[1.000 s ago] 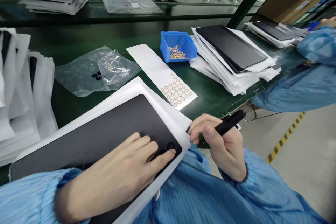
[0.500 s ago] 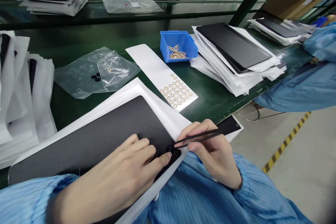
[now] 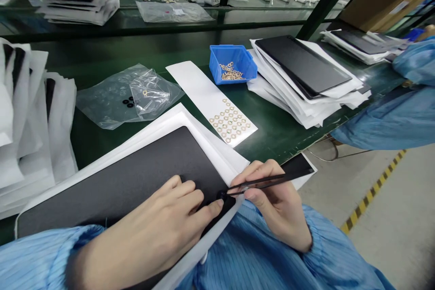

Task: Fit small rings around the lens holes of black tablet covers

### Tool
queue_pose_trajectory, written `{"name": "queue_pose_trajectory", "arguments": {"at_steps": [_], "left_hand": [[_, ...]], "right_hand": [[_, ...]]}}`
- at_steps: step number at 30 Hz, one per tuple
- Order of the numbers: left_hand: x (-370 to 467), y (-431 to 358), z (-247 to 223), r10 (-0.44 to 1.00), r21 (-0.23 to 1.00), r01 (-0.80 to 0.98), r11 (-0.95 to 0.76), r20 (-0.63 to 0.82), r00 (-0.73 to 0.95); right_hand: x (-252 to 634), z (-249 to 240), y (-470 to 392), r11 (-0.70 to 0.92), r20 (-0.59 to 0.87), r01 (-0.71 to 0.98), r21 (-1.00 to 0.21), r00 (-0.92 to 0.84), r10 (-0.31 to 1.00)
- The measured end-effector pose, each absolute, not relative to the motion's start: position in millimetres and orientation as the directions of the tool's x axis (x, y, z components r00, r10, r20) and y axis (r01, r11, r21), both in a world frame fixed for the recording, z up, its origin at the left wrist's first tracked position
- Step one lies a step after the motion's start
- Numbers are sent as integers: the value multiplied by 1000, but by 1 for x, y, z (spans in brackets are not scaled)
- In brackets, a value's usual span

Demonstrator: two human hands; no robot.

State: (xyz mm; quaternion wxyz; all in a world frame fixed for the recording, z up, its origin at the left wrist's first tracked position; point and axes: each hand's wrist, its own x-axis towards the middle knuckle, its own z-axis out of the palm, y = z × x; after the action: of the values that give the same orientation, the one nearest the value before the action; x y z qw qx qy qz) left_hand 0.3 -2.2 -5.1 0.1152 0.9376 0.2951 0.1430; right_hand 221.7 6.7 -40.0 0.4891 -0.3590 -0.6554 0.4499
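While the right hand (image 3: 280,206) grips black tweezers (image 3: 258,181), their tips narrowly apart beside a small round black piece (image 3: 221,195) at the right corner of a black panel (image 3: 136,176), the left hand (image 3: 163,224) rests palm-down there, its hold underneath impossible to tell. White sheets (image 3: 177,112) carry the panel along the front edge of a green workbench (image 3: 272,145).

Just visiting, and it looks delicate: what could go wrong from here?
The tweezers in the right hand might slip and scratch the black panel. Their tips are beside the index finger of the left hand and could jab it. The panel and white sheets lie close to the blue clothing, so a nudge might shift them.
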Motion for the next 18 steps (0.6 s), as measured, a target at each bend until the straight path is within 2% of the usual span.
{"name": "queue_pose_trajectory", "arguments": {"at_steps": [9, 15, 18], "left_hand": [[-1, -4, -5, 585, 270, 533, -802, 179, 791], [-3, -2, -4, 499, 238, 448, -862, 241, 832], [0, -3, -5, 497, 219, 450, -866, 271, 824]], "right_hand": [[216, -37, 8, 305, 280, 96, -947, -214, 936], [216, -26, 11, 304, 304, -32, -952, -189, 934], [216, -8, 33, 363, 357, -9, -932, -198, 913]]}}
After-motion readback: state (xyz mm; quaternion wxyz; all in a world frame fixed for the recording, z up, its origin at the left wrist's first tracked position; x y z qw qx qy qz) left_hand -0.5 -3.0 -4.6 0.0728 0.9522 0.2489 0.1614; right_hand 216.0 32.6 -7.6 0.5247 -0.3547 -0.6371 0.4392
